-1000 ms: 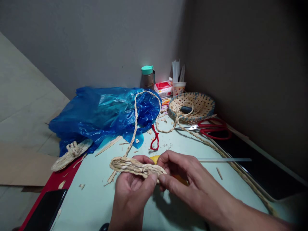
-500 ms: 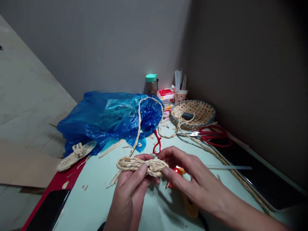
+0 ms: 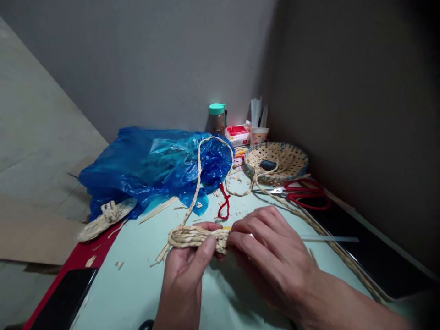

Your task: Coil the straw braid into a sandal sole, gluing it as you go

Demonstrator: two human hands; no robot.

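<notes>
My left hand [image 3: 190, 263] holds a coiled bundle of braided straw cord [image 3: 194, 237] above the table, the thumb pressed on its front and the fingers behind. From its left end the braided cord [image 3: 198, 178] loops up and away. My right hand [image 3: 270, 254] has its fingers curled round a hot glue gun at the bundle's right end. Most of the gun is hidden by the hand; a yellow bit [image 3: 227, 228] shows by the fingertips, and a clear glue stick [image 3: 330, 238] sticks out to the right. Whether the fingers touch the bundle, I cannot tell.
Behind lies a blue plastic bag [image 3: 151, 160]; right of it stand a woven basket [image 3: 295, 160] and red-handled scissors [image 3: 307, 195]. A red twisted cord [image 3: 224, 208] and straw scraps lie ahead. Left are a straw piece [image 3: 105, 222] and a phone [image 3: 65, 298].
My right hand has left the bundle's right end, turned back-up and closed over the glue gun. My left thumb has shifted slightly right along the bundle.
</notes>
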